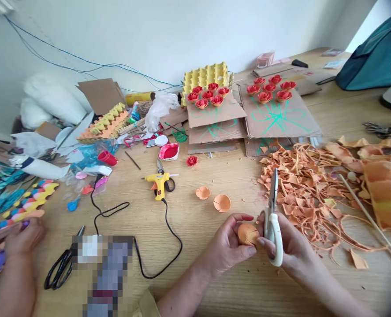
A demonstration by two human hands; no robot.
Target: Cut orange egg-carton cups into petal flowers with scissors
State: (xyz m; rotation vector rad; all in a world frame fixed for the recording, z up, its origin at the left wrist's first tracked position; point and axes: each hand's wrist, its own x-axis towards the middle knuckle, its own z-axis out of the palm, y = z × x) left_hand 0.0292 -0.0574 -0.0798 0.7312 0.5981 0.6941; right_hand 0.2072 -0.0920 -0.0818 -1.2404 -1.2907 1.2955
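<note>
An orange egg-carton cup [247,234] with slits in its side is held in the fingers of my left hand [226,242]. My right hand [292,242] grips scissors [273,237] with white handles, blades pointing up and away from the cup. The right thumb and fingers also reach the cup's edge. Just beyond my hands lie two more cut pieces: a petal-shaped orange cup [202,193] and a slit orange cup [222,203].
A heap of orange scraps [294,189] lies to the right, near an orange egg carton [383,185]. A yellow glue gun [158,182] trails its cord on the left. Red paper roses [208,94] sit on cardboard behind. At far left are a co-worker's hands [23,237] and black scissors [61,264].
</note>
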